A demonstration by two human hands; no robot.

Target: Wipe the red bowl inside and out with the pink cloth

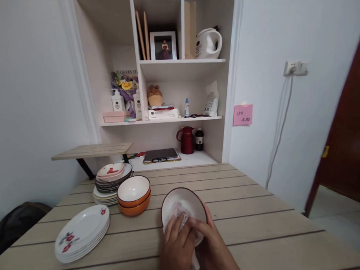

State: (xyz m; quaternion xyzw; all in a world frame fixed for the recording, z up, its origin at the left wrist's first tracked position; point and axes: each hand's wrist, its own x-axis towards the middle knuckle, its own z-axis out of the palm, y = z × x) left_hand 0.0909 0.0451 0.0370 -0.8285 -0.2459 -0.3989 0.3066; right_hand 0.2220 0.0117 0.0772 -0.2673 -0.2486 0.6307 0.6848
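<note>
A white bowl with a dark rim (184, 195) is tilted toward me above the front of the table. My right hand (213, 236) grips it from the right side, thumb over the rim and fingers behind, partly hidden. Inside the bowl, my left hand (178, 237) presses a crumpled pale cloth (179, 210) against the inner surface, its fingers curled over the fabric. A loose end of pale cloth hangs below the bowl between my wrists. To the left stand two stacked orange bowls (134, 208) with white insides.
Several oval plates with red flowers (82, 230) lie stacked at front left. Behind them stands a pile of mixed dishes (113, 178), near a small raised shelf (93, 149). A red jug (187, 141) and a dark laptop (161, 154) sit at the back.
</note>
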